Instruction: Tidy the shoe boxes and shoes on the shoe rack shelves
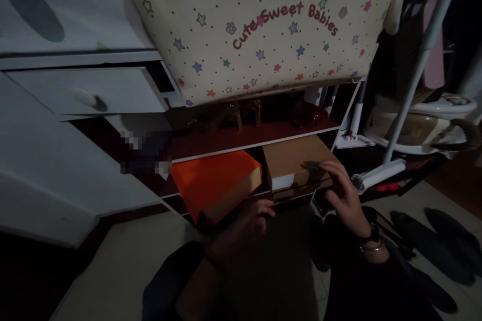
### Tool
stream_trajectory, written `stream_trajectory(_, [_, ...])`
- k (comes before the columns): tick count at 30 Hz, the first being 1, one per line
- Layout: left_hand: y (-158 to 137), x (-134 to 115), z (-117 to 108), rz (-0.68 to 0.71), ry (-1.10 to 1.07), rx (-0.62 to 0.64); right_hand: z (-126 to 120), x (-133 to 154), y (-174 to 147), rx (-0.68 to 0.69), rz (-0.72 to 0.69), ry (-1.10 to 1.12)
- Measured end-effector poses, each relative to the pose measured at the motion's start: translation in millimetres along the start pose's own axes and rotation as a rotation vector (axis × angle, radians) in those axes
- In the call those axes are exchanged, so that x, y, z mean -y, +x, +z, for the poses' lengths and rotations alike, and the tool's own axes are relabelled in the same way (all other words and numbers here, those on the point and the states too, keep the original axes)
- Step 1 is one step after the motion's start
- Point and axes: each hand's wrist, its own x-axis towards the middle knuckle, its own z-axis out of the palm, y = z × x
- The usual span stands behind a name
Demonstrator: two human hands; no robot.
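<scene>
The right hand [345, 204] is hovering loosely spread and empty beside the brown box [297, 155], contact unclear. The left hand [254, 219] is hovering half-curled near the orange box [216, 175]. Both boxes are lying side by side beneath a red shelf [211, 144]; star-printed cloth [271, 35] is hanging above.

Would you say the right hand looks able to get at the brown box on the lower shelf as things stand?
Quite likely, yes: the right hand looks empty and is at the right end of the brown box, with nothing visible blocking it; whether they touch is unclear.
</scene>
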Motion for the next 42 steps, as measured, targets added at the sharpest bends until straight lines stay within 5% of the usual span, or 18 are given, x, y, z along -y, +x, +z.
stream_trajectory(5, [22.3,18.5,-3.7,-0.077,0.017,-0.114,14.7,-6.6,-0.8,0.062,-0.157,-0.423])
stream_trajectory(13, [36.7,13.2,24.3,-0.111,-0.058,-0.218,35.2,-26.6,-10.3,0.211,-0.167,-0.824])
stream_trajectory(25, [40.9,1.8,31.1,-0.071,-0.275,-0.331,55.0,-41.3,-16.6,0.287,-0.208,-0.993])
stream_trajectory(42, [35.4,0.7,41.6,-0.128,-0.291,-0.275,55.3,-69.2,-31.6,0.168,-0.363,-0.999])
